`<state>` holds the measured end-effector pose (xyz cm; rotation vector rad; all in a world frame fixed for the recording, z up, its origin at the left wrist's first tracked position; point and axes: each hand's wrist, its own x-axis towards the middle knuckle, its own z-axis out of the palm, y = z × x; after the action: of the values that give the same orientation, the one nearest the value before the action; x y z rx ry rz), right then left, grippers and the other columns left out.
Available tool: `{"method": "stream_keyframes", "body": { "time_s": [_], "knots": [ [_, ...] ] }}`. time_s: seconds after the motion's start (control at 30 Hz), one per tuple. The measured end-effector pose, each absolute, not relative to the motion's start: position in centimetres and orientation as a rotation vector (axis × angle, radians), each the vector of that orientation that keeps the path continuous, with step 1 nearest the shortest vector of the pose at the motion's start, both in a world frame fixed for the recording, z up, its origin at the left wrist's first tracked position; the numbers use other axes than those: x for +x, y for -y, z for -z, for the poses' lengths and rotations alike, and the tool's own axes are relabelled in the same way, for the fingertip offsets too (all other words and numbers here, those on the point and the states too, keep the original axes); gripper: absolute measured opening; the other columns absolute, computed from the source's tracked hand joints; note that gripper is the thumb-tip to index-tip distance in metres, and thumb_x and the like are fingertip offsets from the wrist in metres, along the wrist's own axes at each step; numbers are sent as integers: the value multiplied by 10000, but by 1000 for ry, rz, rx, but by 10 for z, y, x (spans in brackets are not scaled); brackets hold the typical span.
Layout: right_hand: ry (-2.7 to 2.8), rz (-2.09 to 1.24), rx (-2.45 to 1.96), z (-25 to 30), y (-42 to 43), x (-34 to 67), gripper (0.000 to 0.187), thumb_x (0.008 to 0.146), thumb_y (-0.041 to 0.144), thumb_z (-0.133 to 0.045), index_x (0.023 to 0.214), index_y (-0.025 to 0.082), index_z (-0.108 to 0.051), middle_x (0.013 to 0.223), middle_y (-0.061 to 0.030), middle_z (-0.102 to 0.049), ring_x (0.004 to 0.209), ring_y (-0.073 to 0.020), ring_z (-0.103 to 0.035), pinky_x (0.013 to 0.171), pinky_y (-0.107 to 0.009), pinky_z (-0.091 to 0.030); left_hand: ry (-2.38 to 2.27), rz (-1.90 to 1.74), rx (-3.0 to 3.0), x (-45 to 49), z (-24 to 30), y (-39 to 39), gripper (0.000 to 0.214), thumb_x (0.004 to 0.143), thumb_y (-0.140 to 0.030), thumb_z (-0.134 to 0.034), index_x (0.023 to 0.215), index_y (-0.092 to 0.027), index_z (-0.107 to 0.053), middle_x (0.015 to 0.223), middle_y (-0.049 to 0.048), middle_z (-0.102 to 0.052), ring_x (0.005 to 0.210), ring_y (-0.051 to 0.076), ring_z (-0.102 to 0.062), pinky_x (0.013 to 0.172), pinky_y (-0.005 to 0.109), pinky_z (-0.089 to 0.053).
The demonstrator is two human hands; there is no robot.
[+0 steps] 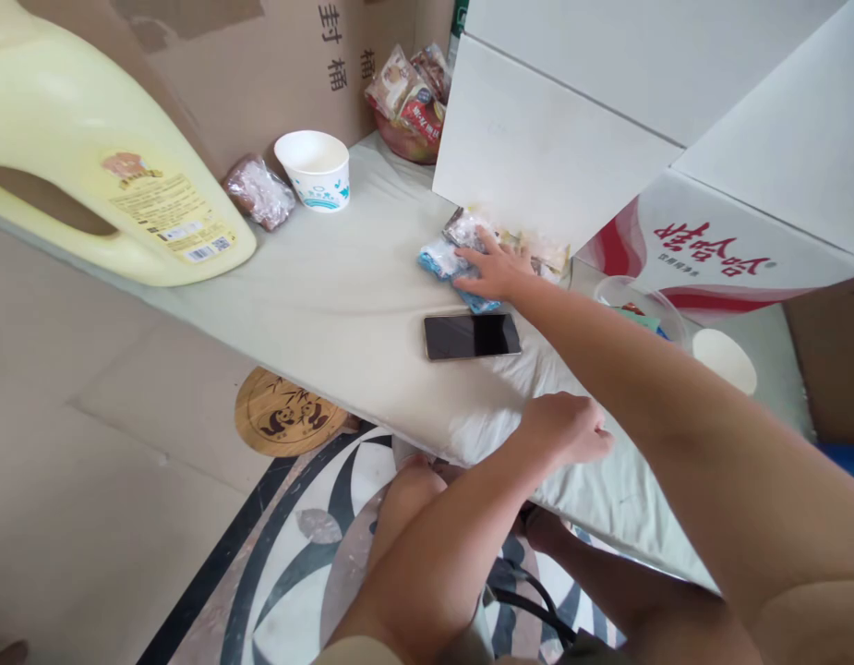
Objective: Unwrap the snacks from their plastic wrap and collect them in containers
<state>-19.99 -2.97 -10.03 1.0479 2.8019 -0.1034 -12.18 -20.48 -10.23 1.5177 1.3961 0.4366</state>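
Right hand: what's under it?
Blue-and-white packaging and a dark wrapped packet show at the edges of the right hand. Whatever lies directly beneath its palm is covered; can't tell.

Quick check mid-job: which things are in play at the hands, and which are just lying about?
In play:
Small wrapped packets, under the spread right hand
Nothing visible in the curled left hand

Lying about, untouched:
Phone
White paper cup
Yellow jug
Plastic-wrapped item between jug and cup
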Motion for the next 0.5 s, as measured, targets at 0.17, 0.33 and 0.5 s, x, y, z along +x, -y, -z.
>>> {"method": "stream_keyframes", "body": {
  "time_s": [0.17,0.33,0.5],
  "knots": [
    [-3113,-14,1260,78,10,-147,464,995,423,-372,1342,234,-615,1505,-146,-529,1377,-343,-492,1146,-583,-363,-1359,-462,1674,-119,106,203,219,782,-283,-528,589,-207,-456,722,78,-651,829,263,-690,643,336,-416],
    [-2656,278,2086,60,-39,-118,474,837,218,-608,1300,119,-581,1243,-227,-617,1152,-344,-606,973,-519,-491,-1330,-466,1696,-110,105,197,211,777,-279,-525,591,-211,-453,688,64,-619,781,244,-668,616,326,-397],
    [-2295,511,2259,71,-55,-121,701,779,225,-721,1414,102,-451,1249,-261,-574,1086,-354,-616,817,-492,-528,-1290,-452,1707,-101,106,193,215,775,-262,-529,588,-209,-437,666,41,-592,738,217,-647,592,313,-381]
  ]
}}
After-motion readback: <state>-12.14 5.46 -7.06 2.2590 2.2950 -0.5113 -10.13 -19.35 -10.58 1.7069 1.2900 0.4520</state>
